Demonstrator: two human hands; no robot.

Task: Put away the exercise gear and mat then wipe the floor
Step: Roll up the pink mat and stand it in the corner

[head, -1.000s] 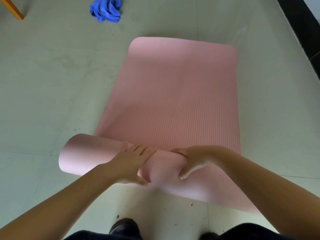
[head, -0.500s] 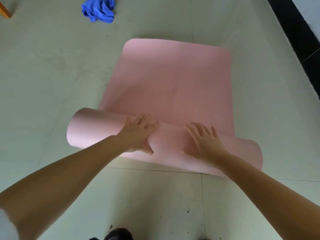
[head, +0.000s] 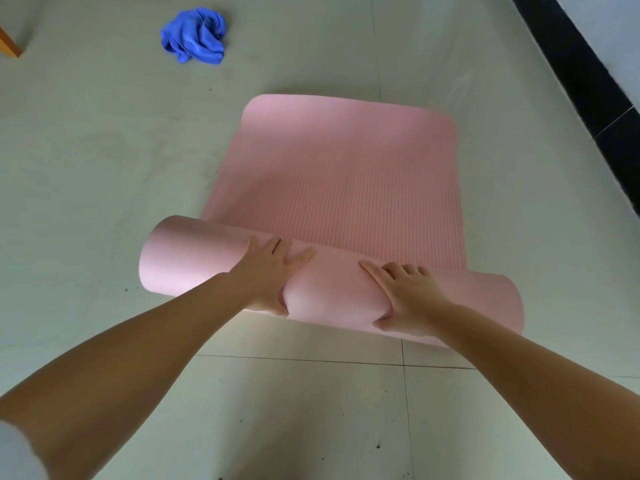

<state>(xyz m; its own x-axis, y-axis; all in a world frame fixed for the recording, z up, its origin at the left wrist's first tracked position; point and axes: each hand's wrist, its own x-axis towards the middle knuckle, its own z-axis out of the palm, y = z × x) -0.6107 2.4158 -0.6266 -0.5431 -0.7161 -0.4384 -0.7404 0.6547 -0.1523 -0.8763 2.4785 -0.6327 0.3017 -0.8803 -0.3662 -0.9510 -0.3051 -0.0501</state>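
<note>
The pink mat (head: 339,188) lies on the floor (head: 104,161), its near end wound into a loose roll under both palms. The left hand (head: 270,275) and right hand (head: 405,296) press flat on top with fingers extended and slightly spread, thumbs tucked against the near side. The roll looks skewed, though the wide lens may exaggerate that, so even pressure from both hands should tighten it; a blue cloth (head: 194,34) waits well beyond.
</note>
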